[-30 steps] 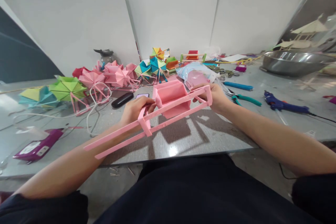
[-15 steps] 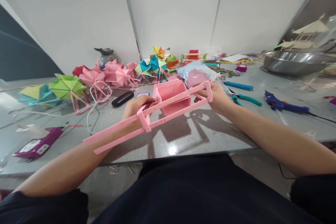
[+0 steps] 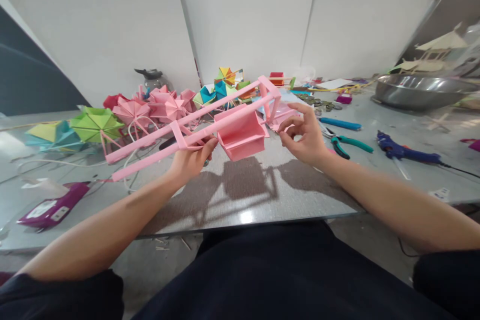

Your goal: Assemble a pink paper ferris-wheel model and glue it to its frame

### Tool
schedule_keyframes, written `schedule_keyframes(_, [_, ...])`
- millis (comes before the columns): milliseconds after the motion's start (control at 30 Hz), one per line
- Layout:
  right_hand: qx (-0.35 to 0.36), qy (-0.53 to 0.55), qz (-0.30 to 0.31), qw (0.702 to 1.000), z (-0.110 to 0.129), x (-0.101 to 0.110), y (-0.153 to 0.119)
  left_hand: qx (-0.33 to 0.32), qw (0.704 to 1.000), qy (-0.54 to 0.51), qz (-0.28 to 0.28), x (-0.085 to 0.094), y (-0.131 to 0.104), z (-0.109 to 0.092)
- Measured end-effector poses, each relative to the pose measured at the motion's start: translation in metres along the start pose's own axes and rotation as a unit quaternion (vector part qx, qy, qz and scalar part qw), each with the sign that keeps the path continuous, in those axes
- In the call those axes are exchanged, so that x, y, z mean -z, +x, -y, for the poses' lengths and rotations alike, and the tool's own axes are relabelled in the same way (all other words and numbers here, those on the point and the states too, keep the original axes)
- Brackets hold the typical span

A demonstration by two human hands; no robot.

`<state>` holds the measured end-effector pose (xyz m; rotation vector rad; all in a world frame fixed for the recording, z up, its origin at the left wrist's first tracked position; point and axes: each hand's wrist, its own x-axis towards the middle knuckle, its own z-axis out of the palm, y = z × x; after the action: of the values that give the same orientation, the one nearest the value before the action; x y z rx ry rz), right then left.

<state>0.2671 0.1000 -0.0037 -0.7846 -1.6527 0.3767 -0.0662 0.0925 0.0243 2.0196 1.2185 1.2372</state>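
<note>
A pink paper frame, made of long strips joined by short crosspieces, hangs tilted above the table, its right end higher. Between its long strips sits a pink folded paper box like a small seat. My left hand pinches the frame at the left crosspiece, beside the box. My right hand is off the frame, just right of its raised end, with curled fingers apart and nothing seen between them. A shadow of the frame and hands falls on the table below.
Pink, green and multicoloured paper models crowd the back left. A purple power strip and white cable lie at left. Teal-handled pliers, a blue glue gun and a steel basin are at right. White boards stand behind.
The frame has been raised and turned, its box now facing forward and lower. My right hand has let go of the right end; my left hand still grips by the left crosspiece.
</note>
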Motion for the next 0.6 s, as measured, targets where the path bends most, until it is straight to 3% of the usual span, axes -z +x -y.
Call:
schedule_keyframes(167, [0.023, 0.023, 0.004, 0.999, -0.0028, -0.0008, 0.0033, 0.006, 0.999, -0.038, 0.004, -0.0042, 0.0010, -0.0023])
schedule_keyframes(600, [-0.011, 0.070, 0.013, 0.997, 0.0028, -0.0017, 0.0056, 0.007, 0.997, -0.073, -0.006, -0.0057, 0.0023, 0.0015])
